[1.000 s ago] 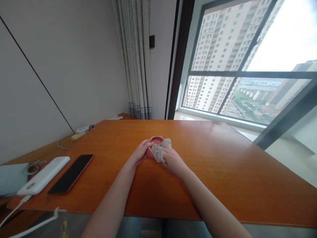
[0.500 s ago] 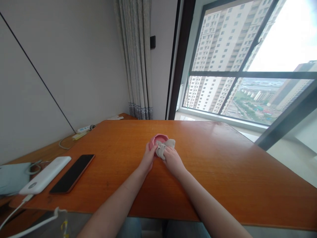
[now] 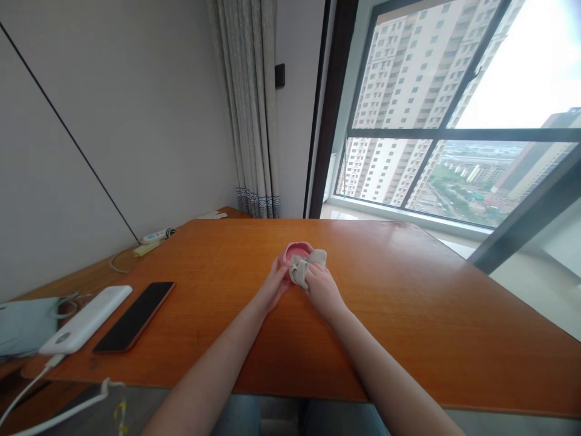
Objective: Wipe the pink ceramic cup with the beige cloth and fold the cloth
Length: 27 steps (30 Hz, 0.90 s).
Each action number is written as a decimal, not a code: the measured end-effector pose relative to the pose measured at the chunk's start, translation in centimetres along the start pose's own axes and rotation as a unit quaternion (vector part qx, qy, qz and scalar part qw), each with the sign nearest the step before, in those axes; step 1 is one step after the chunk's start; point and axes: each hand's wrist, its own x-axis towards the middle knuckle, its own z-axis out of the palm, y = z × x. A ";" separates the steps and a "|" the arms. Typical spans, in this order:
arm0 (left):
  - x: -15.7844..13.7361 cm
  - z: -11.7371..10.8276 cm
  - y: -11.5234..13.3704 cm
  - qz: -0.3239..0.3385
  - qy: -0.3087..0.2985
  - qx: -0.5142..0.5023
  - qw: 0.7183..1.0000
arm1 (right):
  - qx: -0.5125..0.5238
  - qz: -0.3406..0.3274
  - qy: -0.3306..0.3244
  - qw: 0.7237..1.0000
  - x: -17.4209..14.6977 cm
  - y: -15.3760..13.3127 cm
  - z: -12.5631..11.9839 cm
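Note:
A small pink dish (image 3: 298,249) with a raised, angular rim is held up over the middle of the table, tilted so its hollow shows. My left hand (image 3: 276,281) is closed round its left side. In my right hand (image 3: 322,288) a crumpled light grey cloth (image 3: 299,270) is gripped and pressed against the dish's near right edge. The cloth covers part of the dish, and some fingers of both hands are hidden behind it.
On the brown wooden table (image 3: 218,254), a black phone (image 3: 135,317) and a white power bank (image 3: 86,321) with a cable lie at left. A pale blue-grey item (image 3: 27,327) sits beyond them. A power strip (image 3: 154,237) rests by the wall. A window (image 3: 454,121) stands at right.
Both hands, with the dish and the cloth, have shifted slightly right and a little upward in the view. Both grips stay the same.

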 end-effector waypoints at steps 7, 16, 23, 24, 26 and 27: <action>0.2 0.1 -0.8 -0.016 0.091 0.092 0.992 | 0.011 0.036 -0.001 0.999 -0.2 -1.0 0.9; 0.6 -2.7 2.4 -0.053 -0.014 0.216 0.975 | 0.070 -0.077 -0.038 0.994 -0.2 0.2 -1.3; 0.3 -4.6 3.6 -0.128 -0.063 0.190 0.971 | 0.097 -0.104 -0.051 0.989 -0.4 -0.7 -1.5; 0.3 -4.6 3.7 -0.131 -0.064 0.185 0.972 | 0.100 -0.105 -0.052 0.988 -0.4 -0.8 -1.4; 0.4 -4.4 3.6 -0.132 -0.063 0.162 0.976 | 0.102 -0.093 -0.049 0.989 -0.3 -0.7 -1.2; 0.4 -4.1 3.4 -0.129 -0.062 0.146 0.979 | 0.097 -0.079 -0.042 0.991 -0.3 -0.5 -1.1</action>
